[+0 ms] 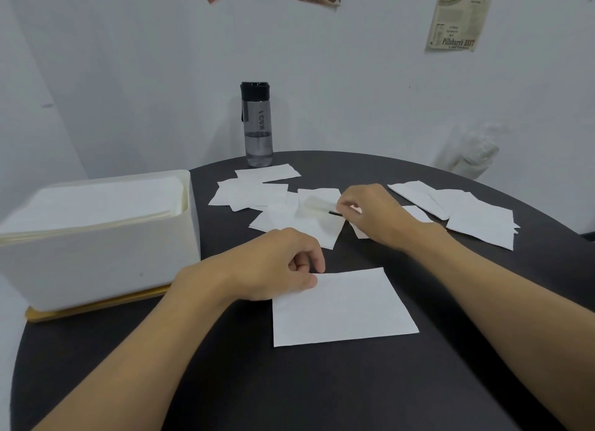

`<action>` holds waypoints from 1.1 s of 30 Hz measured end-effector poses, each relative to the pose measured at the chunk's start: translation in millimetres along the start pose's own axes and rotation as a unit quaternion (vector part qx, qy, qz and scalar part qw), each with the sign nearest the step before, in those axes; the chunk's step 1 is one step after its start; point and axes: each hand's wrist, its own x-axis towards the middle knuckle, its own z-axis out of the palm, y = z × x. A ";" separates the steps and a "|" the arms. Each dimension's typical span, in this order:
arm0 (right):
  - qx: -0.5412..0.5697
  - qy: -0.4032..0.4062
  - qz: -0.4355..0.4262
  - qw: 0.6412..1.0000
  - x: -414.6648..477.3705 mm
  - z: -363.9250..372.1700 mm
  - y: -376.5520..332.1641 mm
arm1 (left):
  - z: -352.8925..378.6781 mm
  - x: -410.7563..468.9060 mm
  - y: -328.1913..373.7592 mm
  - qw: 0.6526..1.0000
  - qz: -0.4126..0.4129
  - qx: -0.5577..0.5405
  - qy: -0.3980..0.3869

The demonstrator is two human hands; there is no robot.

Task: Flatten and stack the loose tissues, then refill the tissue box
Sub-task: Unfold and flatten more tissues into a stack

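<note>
While the left hand [277, 264] rested on the black round table [354, 392], its thumb lay on the far-left corner of the flattened tissue [343, 308], which spread out to the right of and nearer than the fingertips. Its fingers were curled under, the index tip touching down just beyond the sheet's far edge; whether the corner was pinched or only pinned could not be told. That forearm came in from the lower left, wrist low. The sheet lay flat, its long axis running left to right, the far edge tilting slightly away toward the right.

The right hand [370, 211] reached farther out, back of the hand up, thumb and forefinger nipping the right edge of a loose tissue [317, 210] that trailed leftward from the fingertips, slightly lifted and blurred. More scattered tissues [479, 224] lay right of that hand. Left of the left hand stood the white tissue box [96, 263], open-topped, with a stack inside.
</note>
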 end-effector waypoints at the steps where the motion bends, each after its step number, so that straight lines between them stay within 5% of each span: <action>1: 0.013 0.044 0.005 0.999 -0.5 -1.1 -0.5 | -0.2 0.2 -0.3 1.000 -0.001 -0.002 0.000; 6: 0.125 0.200 0.055 0.970 -9.4 -28.8 -14.6 | -1.2 -0.3 1.8 1.000 -0.010 0.002 0.019; 12: 0.276 0.256 0.076 0.923 -39.9 -62.1 -44.9 | -6.5 2.0 7.8 0.941 -0.023 -0.025 0.338; 15: 0.374 0.228 0.112 0.892 -59.2 -65.6 -55.8 | -9.1 2.0 15.6 0.919 -0.033 -0.117 0.375; 19: 0.480 0.180 0.163 0.843 -73.5 -62.5 -60.1 | -11.5 1.2 22.7 0.903 -0.007 -0.219 0.369; 24: 0.484 0.106 0.171 0.852 -77.2 -66.9 -51.2 | -17.4 -7.5 24.1 0.933 -0.018 -0.240 0.268; 28: 0.379 -0.028 0.154 0.912 -80.7 -72.3 -46.3 | -21.7 -14.9 23.8 0.971 -0.035 -0.186 0.148; 33: 0.281 -0.162 0.130 0.937 -84.0 -66.1 -46.2 | -24.2 -18.5 16.4 0.989 -0.055 -0.134 0.004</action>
